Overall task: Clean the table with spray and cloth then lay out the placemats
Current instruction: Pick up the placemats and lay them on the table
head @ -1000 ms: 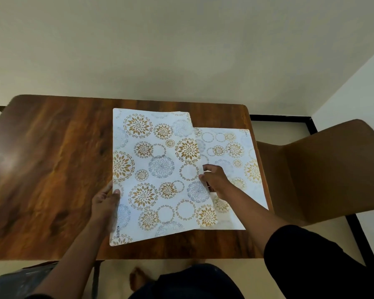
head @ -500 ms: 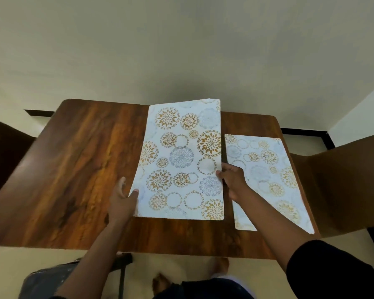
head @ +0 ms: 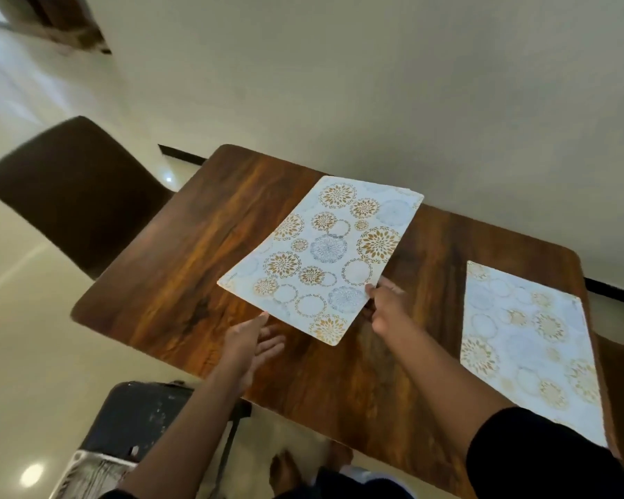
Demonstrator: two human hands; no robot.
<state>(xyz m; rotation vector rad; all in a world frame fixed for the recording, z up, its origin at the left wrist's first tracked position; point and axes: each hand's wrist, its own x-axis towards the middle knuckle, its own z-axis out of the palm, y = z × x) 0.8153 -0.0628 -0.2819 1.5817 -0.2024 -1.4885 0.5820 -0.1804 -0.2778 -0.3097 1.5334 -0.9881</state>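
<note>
We pinch the floral placemat with our right hand, left hand spread beneath its near edge, steering it flat onto the desk.

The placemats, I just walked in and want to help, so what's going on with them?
A person is laying them out on the wooden table. The right hand pinches the edge of one patterned placemat, held over the table's middle. The left hand is open just below its near edge, fingers straight. A second placemat already lies flat at the table's right end. No spray or cloth shows.
</note>
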